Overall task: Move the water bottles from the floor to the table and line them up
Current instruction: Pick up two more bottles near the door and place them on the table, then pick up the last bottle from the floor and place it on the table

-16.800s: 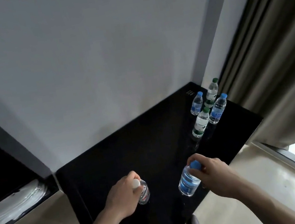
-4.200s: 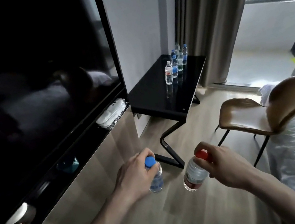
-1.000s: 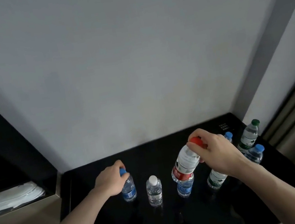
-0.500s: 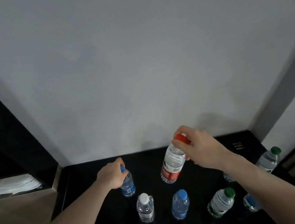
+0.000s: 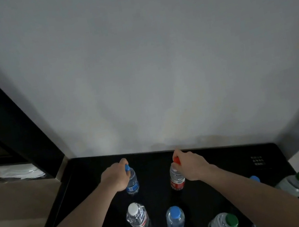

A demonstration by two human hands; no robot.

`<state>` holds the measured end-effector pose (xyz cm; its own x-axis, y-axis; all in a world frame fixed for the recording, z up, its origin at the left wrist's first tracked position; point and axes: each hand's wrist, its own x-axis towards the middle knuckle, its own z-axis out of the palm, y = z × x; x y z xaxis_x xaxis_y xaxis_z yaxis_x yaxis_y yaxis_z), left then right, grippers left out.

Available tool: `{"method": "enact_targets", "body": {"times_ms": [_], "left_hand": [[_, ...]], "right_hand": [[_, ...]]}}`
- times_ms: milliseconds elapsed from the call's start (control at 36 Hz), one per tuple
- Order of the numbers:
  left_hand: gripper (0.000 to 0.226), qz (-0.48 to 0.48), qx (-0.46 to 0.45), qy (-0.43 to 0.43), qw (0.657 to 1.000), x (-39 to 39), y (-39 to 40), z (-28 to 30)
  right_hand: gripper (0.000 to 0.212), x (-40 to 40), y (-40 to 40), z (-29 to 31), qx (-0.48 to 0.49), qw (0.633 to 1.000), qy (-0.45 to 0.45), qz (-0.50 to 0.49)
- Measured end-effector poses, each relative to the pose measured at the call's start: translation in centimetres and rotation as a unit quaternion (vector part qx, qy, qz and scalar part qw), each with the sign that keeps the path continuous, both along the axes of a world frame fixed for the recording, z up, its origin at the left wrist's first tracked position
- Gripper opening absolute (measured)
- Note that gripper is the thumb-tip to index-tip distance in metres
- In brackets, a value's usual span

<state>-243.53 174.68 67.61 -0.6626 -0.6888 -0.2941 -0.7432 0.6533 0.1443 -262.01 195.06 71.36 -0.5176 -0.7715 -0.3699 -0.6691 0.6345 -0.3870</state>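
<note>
Counter (image 5: 212,160): we see a black top filling the lower middle of the frame, set against a pale wall.
Left hand (image 5: 115,176): our fingers curl round the neck of the blue-capped bottle (image 5: 131,180), just under its cap.
Blue-capped bottle: upright on the counter in the back row, left of centre; clear liquid shows inside, with a blue label low on the body.
White-capped bottle (image 5: 137,216): upright in the front row, lower left of centre, clear and filled; no hand touches it.
Second blue-capped bottle (image 5: 175,219): upright just right of the white-capped one, clear contents, standing free.
Right hand (image 5: 190,164): our fingers pinch the red cap of the red-labelled bottle (image 5: 176,177).
Red-labelled bottle: upright in the back row, right of centre, apart from the blue-capped bottle; clear liquid above a red label.
Green-capped bottle (image 5: 223,225): at the lower right of the frame, seen from above, filled.
Second green-capped bottle (image 5: 293,185): at the right edge, blurred.
Blue cap (image 5: 254,178): shows above our right forearm; we cannot see its bottle.
</note>
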Motion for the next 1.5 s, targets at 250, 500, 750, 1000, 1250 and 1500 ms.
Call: {"method": "enact_targets", "body": {"times_ms": [250, 500, 750, 1000, 1250, 1500], "left_hand": [[0.05, 0.004, -0.035, -0.007, 0.999, 0.6, 1.4, 0.8], [0.055, 0.015, -0.033, -0.004, 0.999, 0.6, 2.6, 1.4], [0.052, 0.002, -0.014, 0.024, 1.0, 3.0, 3.4, 2.8], [0.053, 0.014, 0.029, 0.125, 0.992, 11.3, 3.9, 5.1], [0.053, 0.003, 0.054, 0.151, 0.987, 22.4, 0.4, 4.9], [0.053, -0.017, 0.061, 0.154, 0.986, 30.3, -2.5, 5.2]], "right_hand": [[0.027, -0.2, 0.0, -2.3, 0.03, 0.999, -0.017, 0.002], [0.032, 0.2, 0.4, -1.7, 0.024, 0.998, -0.053, -0.017], [0.055, 1.6, 0.8, 0.3, -0.008, 1.0, -0.001, -0.007], [0.046, 8.3, 0.5, 3.5, -0.132, 0.991, -0.008, -0.015], [0.041, 20.7, -3.5, 4.5, -0.15, 0.984, -0.079, 0.052], [0.048, 27.7, -6.5, 4.1, -0.095, 0.986, -0.109, 0.089]]}}
